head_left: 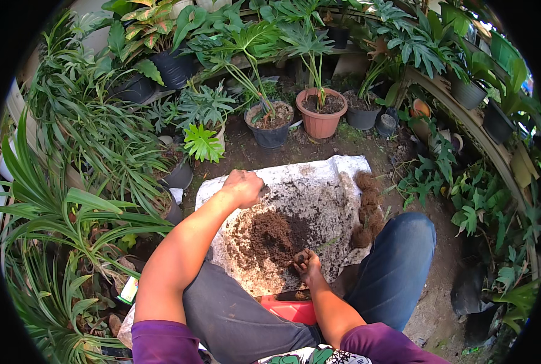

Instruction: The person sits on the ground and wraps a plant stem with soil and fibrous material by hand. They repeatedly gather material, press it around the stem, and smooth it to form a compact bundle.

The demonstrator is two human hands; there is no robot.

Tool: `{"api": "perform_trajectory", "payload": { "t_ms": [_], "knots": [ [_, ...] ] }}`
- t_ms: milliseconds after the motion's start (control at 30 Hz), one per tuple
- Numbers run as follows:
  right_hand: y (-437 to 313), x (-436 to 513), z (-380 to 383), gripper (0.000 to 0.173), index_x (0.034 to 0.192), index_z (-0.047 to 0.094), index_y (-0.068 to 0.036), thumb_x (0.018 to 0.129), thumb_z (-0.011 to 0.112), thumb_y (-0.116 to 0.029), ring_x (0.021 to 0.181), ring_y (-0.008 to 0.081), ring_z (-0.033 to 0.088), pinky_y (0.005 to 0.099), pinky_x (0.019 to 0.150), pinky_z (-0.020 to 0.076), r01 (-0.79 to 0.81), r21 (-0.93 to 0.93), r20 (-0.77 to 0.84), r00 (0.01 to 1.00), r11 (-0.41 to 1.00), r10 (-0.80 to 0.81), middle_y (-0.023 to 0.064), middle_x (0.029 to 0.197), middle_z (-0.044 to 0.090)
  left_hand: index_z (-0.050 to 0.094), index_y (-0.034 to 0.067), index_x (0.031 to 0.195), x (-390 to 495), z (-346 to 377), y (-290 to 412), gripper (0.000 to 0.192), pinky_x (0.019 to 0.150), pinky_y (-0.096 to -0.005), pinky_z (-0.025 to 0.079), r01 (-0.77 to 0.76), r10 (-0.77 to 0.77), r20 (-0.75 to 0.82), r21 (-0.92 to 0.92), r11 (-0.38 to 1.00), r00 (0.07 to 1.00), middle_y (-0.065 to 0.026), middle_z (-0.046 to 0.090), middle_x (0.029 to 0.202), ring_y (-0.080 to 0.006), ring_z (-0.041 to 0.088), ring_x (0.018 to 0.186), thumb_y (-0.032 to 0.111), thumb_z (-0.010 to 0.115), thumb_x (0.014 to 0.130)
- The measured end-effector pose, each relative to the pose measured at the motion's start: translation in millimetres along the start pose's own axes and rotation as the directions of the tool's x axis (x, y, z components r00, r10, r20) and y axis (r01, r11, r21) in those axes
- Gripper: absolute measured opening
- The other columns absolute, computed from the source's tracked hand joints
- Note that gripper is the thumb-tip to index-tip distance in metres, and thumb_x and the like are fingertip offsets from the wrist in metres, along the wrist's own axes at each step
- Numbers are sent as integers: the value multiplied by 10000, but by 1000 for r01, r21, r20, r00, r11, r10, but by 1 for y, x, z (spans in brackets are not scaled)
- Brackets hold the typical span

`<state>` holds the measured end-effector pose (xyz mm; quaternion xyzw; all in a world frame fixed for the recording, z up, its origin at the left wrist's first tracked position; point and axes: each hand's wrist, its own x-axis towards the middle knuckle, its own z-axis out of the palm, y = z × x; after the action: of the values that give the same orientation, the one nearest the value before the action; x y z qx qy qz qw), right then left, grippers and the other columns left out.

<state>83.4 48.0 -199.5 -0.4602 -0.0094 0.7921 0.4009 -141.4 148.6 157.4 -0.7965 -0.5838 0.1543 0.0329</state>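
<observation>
A white woven sack [298, 175] is spread on the ground before me, strewn with dark soil. At its middle lies a heap of loose brown potting soil [275, 236]. My left hand [243, 189] is curled like a fist over the sack's far left part, a dark bit beside its fingers; whether it grips anything is hidden. My right hand [308, 265] is low at the heap's near right edge, palm partly up, fingers curled around a small dark clump [301, 257] that looks like soil. A thin green leaf [328, 244] lies just beyond it.
Clumps of brown coir fibre [368, 209] lie along the sack's right edge. Beyond it stand a terracotta-coloured pot [321, 113] and a black pot [270, 125] with plants. Long-leaved plants [97, 214] crowd the left. A red plastic object [293, 309] shows between my legs.
</observation>
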Motion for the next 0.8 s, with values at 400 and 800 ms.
{"api": "perform_trajectory", "payload": {
  "t_ms": [400,800],
  "knots": [
    [-47,-24,72,408,1308,519,-103,1006,532,-377,732,187,586,365,688,515,22,-407,-18,999,913,-32,59,934,623,723,19,968,1,5,7,375,881,-483,540,-32,29,-31,-108,994,999,-223,716,978,-381,689,1000,370,631,875],
    [-223,-122,281,576,1098,558,-65,1030,366,-604,866,289,670,509,875,565,168,-695,388,906,699,169,127,987,673,585,-32,1286,29,11,6,441,886,-281,498,83,104,112,-964,252,988,-66,703,1093,-135,633,959,159,651,895]
  ]
}}
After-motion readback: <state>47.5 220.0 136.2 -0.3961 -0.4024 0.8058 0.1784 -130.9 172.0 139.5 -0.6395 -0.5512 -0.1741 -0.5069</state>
